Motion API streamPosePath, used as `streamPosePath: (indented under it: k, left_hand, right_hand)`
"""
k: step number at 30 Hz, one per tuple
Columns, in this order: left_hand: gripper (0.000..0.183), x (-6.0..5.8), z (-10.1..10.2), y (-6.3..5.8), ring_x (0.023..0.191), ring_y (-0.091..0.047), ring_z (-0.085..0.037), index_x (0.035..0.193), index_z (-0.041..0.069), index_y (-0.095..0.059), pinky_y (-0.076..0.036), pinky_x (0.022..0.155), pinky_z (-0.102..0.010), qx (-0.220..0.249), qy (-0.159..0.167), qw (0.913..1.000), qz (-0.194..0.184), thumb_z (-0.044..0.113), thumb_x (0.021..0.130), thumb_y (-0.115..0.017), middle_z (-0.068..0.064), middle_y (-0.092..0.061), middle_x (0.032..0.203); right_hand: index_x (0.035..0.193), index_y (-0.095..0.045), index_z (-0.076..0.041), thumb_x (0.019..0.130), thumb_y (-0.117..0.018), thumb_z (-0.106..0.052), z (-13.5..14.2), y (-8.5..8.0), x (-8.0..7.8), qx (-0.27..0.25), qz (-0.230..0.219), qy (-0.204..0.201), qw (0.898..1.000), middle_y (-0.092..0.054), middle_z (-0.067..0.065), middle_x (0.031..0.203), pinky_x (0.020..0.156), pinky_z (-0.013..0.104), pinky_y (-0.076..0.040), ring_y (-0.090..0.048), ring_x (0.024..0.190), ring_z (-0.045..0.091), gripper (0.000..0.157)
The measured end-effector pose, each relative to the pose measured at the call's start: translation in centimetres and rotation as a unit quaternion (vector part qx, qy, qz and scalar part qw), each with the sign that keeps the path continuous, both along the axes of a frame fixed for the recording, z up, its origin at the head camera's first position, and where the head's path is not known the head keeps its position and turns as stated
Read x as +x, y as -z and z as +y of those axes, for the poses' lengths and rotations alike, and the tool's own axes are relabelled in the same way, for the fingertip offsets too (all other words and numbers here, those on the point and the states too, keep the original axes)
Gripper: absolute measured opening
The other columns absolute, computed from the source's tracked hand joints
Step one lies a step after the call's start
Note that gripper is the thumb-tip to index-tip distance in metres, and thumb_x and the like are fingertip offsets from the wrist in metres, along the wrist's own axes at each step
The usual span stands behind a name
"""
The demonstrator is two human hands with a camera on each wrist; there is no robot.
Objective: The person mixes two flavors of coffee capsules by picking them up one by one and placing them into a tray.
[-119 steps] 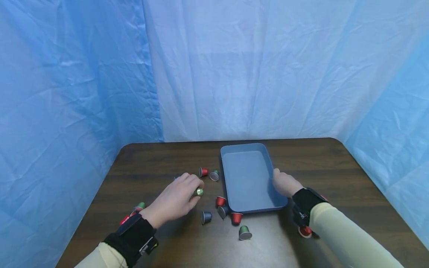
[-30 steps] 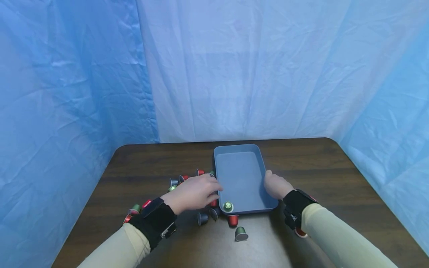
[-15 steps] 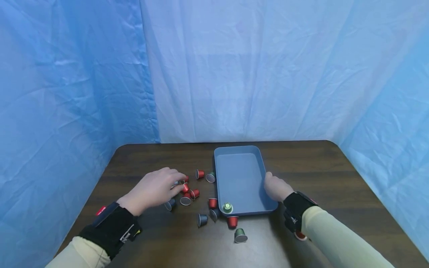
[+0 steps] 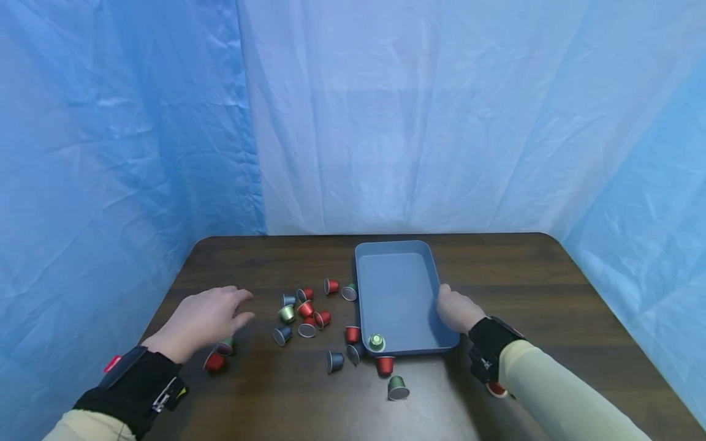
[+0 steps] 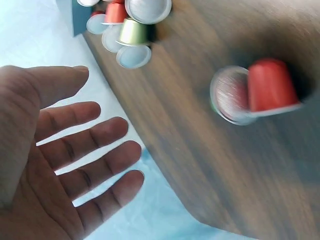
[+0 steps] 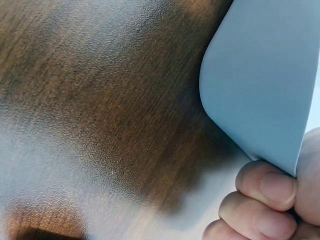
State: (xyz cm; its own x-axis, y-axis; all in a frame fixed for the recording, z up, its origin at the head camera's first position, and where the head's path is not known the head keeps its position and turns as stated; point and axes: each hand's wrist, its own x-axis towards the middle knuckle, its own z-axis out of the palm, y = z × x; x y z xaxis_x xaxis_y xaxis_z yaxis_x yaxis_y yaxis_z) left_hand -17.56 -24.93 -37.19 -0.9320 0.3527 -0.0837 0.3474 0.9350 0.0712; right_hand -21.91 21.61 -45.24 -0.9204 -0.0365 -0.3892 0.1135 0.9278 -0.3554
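My left hand [image 4: 206, 318] hovers at the left of the table, fingers spread and relaxed with nothing in them. In the left wrist view its fingers [image 5: 112, 160] point towards a red coffee capsule [image 5: 272, 85] and a second capsule [image 5: 231, 95] lying against it, silver lid up. My right hand [image 4: 459, 308] grips the right rim of the blue-grey tray [image 4: 397, 275]; in the right wrist view thumb and curled fingers [image 6: 275, 187] pinch its edge. One light green capsule [image 4: 377, 342] sits in the tray's near left corner.
Left of the tray lies a loose cluster of red, blue and green capsules [image 4: 306, 309]. A red capsule [image 4: 385, 366] and a dark green capsule [image 4: 398, 388] lie before the tray. Another red capsule [image 4: 496, 389] is partly hidden by the right wrist. Blue sheets [image 4: 353, 122] surround the dark wooden table.
The light green capsule, earlier in my left hand, now sits in the tray. My left hand has swung from the tray's edge past the cluster to the left. My right hand keeps gripping the tray.
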Motion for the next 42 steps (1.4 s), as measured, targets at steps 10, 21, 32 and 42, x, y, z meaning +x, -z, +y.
streamPosePath:
  k: [10, 21, 32, 42]
  left_hand:
    - [0.045, -0.1, -1.6, 1.2, 0.103, -0.069, -0.032, 0.125, 0.010, -0.068, -0.056, 0.075, -0.055, -0.026, -0.030, 0.9969, -0.068, 0.038, 0.091, -0.075, -0.011, -0.070, 0.118]
    - [0.046, -0.6, -2.4, 2.9, 0.097, -0.067, -0.025, 0.128, 0.008, -0.068, -0.055, 0.077, -0.057, -0.036, -0.020, 0.9921, -0.119, 0.024, 0.087, -0.081, -0.008, -0.066, 0.111]
    - [0.036, -0.9, -2.8, 5.0, 0.094, -0.067, -0.025, 0.115, 0.007, -0.073, -0.056, 0.082, -0.052, -0.018, 0.011, 0.9926, -0.119, 0.005, 0.081, -0.082, -0.006, -0.066, 0.103]
    - [0.032, -1.2, -3.3, 5.1, 0.097, -0.067, -0.024, 0.114, 0.012, -0.073, -0.055, 0.081, -0.053, -0.031, 0.009, 0.9916, -0.126, 0.014, 0.083, -0.082, -0.003, -0.066, 0.104]
  right_hand:
    - [0.131, -0.037, 0.008, 0.109, -0.016, -0.017, 0.1, -0.1, 0.1, -0.019, -0.014, 0.014, 1.000, -0.056, 0.037, 0.128, 0.095, 0.060, -0.047, -0.058, 0.120, 0.048, 0.038]
    - [0.129, -0.038, 0.008, 0.109, -0.018, -0.015, 0.1, 0.0, 0.2, -0.018, -0.003, 0.009, 1.000, -0.059, 0.035, 0.123, 0.094, 0.059, -0.048, -0.060, 0.117, 0.047, 0.036]
    - [0.125, -0.039, 0.005, 0.109, -0.018, -0.018, 0.1, 0.2, 0.1, -0.018, -0.007, 0.016, 1.000, -0.060, 0.029, 0.118, 0.091, 0.056, -0.049, -0.061, 0.113, 0.041, 0.036]
    - [0.120, -0.041, 0.004, 0.108, -0.022, -0.014, 0.1, 0.4, 0.0, -0.005, 0.007, 0.004, 1.000, -0.062, 0.024, 0.107, 0.085, 0.052, -0.050, -0.064, 0.102, 0.036, 0.029]
